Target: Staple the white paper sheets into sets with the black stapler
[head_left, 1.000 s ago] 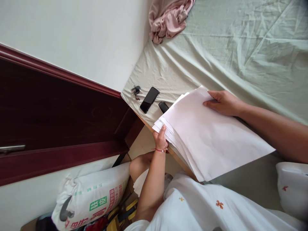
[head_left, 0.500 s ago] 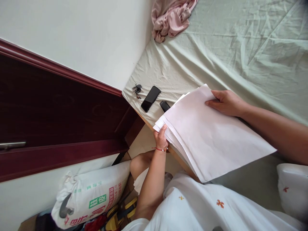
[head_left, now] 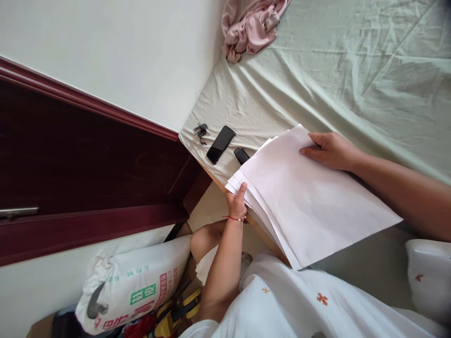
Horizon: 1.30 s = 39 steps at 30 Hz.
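Several white sheets of paper lie loosely stacked and a little fanned above the bed's near edge. My left hand is closed on the stack's left corner, thumb on top and the other fingers hidden underneath. At the upper right edge, my right hand pinches the top sheet between thumb and forefinger. Just beyond the stack, a small black object is partly covered by the paper. A black phone lies farther left on the sheet, beside a bunch of keys.
A pale green bedsheet covers the bed, with a crumpled pink cloth at the far end by the wall. To the left is a dark red door. A printed white sack stands on the floor below it.
The top sheet has shifted very slightly to the left under my right hand. Both hands keep their hold, and everything else stays where it was.
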### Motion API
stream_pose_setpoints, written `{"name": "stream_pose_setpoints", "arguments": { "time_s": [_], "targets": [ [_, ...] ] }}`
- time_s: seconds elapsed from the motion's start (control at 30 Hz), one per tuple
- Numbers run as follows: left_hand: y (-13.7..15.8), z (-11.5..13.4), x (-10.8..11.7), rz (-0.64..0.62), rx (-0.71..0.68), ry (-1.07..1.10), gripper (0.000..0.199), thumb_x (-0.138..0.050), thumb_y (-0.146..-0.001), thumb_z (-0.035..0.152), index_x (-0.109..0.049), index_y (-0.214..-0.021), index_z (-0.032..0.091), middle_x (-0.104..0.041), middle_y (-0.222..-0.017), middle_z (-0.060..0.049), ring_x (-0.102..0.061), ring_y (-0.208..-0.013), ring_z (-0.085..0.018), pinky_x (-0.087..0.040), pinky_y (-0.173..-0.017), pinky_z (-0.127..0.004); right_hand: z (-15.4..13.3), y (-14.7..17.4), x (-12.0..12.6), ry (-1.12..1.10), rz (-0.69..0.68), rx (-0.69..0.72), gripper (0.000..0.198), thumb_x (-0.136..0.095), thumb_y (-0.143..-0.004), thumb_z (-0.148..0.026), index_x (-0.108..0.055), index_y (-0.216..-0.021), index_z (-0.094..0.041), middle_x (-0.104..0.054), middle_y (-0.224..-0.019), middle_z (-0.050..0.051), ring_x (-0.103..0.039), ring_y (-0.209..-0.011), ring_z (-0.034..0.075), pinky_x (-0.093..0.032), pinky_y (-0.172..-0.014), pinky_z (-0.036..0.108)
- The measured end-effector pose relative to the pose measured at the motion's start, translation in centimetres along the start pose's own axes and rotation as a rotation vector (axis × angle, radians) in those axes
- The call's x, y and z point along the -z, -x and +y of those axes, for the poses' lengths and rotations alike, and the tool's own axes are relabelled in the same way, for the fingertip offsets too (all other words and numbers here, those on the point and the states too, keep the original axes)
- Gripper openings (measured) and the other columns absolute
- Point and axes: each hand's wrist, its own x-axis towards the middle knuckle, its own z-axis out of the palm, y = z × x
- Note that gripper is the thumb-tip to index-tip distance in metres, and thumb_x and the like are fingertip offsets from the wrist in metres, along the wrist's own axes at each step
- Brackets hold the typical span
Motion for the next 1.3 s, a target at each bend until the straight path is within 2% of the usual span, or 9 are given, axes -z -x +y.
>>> {"name": "stream_pose_setpoints", "arguments": {
  "time_s": [0.3,0.5,0.63,0.77,0.9,1.0,1.1,1.2,1.3],
  "targets": [
    [0.3,0.7,-0.5,-0.003,-0.004,0.024,0.057,-0.107,-0.056,0.054,-0.087,-0.096,0.019,-0.086,-0.102,-0.007,-0.081,-0.104,-0.025,-0.062,-0.102,-0.034,0.7,-0.2,-0.1,0.004,-0.022,0.056,0.026,-0.062,-0.087,-0.053,-0.056,-0.083,-0.028,-0.064,-0.077,0.001,-0.06,-0.073,0.023,-0.044,-0.07,0.036],
    [0.6,0.8,-0.3,-0.045,0.022,0.006,0.061,-0.104,-0.06,0.059,-0.087,-0.101,0.019,-0.086,-0.104,-0.008,-0.081,-0.108,-0.027,-0.063,-0.101,-0.034,0.7,-0.2,0.0,0.027,-0.034,0.091,0.025,-0.065,-0.086,-0.052,-0.058,-0.084,-0.028,-0.063,-0.074,0.0,-0.061,-0.072,0.023,-0.044,-0.07,0.035],
    [0.4,0.7,-0.1,-0.067,0.004,-0.044,0.058,-0.103,-0.062,0.061,-0.087,-0.098,0.019,-0.086,-0.104,-0.007,-0.081,-0.103,-0.025,-0.063,-0.097,-0.032,0.7,-0.1,0.0,-0.02,-0.065,0.091,0.027,-0.065,-0.087,-0.053,-0.063,-0.088,-0.026,-0.068,-0.078,0.0,-0.063,-0.073,0.022,-0.046,-0.07,0.034],
    [0.2,0.5,0.2,-0.131,-0.031,-0.134,0.055,-0.103,-0.061,0.058,-0.086,-0.094,0.017,-0.085,-0.099,-0.006,-0.081,-0.097,-0.023,-0.064,-0.097,-0.033,0.9,-0.1,0.0,-0.083,-0.068,0.101,0.032,-0.068,-0.088,-0.055,-0.066,-0.091,-0.024,-0.072,-0.083,0.003,-0.065,-0.075,0.024,-0.048,-0.069,0.036],
    [0.2,0.4,-0.1,-0.204,-0.079,-0.17,0.047,-0.1,-0.071,0.053,-0.086,-0.098,0.018,-0.086,-0.102,-0.008,-0.081,-0.107,-0.025,-0.062,-0.107,-0.036,1.2,-0.2,-0.2,-0.071,-0.052,0.094,0.032,-0.067,-0.09,-0.057,-0.066,-0.09,-0.024,-0.071,-0.082,0.004,-0.066,-0.075,0.024,-0.049,-0.069,0.038],
    [0.4,0.4,-0.5,-0.141,-0.064,-0.108,0.048,-0.1,-0.071,0.054,-0.086,-0.101,0.019,-0.086,-0.106,-0.007,-0.08,-0.109,-0.025,-0.06,-0.11,-0.037,1.5,-0.3,-0.5,-0.069,0.004,0.132,0.034,-0.07,-0.088,-0.059,-0.066,-0.089,-0.025,-0.071,-0.085,0.004,-0.067,-0.079,0.025,-0.053,-0.073,0.04],
    [0.6,0.6,-0.6,-0.023,-0.006,0.005,0.056,-0.103,-0.065,0.055,-0.085,-0.105,0.02,-0.086,-0.112,-0.006,-0.079,-0.115,-0.025,-0.058,-0.113,-0.036,1.7,-0.5,-0.9,-0.155,0.073,0.194,0.04,-0.078,-0.084,-0.06,-0.072,-0.106,-0.027,-0.077,-0.112,0.009,-0.072,-0.097,0.03,-0.06,-0.086,0.046],
    [0.8,1.5,-0.6,0.088,0.072,0.118,0.058,-0.105,-0.064,0.049,-0.084,-0.11,0.021,-0.085,-0.12,-0.007,-0.076,-0.125,-0.026,-0.056,-0.117,-0.039,2.0,-0.5,-1.0,-0.292,-0.005,0.222,0.061,-0.084,-0.081,-0.061,-0.07,-0.133,-0.032,-0.076,-0.134,0.009,-0.074,-0.114,0.033,-0.061,-0.101,0.05],
    [0.8,2.9,-0.8,0.163,0.119,0.218,0.046,-0.099,-0.076,0.037,-0.082,-0.117,0.022,-0.084,-0.126,-0.008,-0.073,-0.133,-0.028,-0.055,-0.121,-0.042,2.2,-0.5,-0.8,-0.316,-0.115,0.227,0.082,-0.086,-0.08,-0.065,-0.061,-0.151,-0.032,-0.079,-0.13,0.008,-0.076,-0.113,0.033,-0.061,-0.103,0.05]
  ]
}}
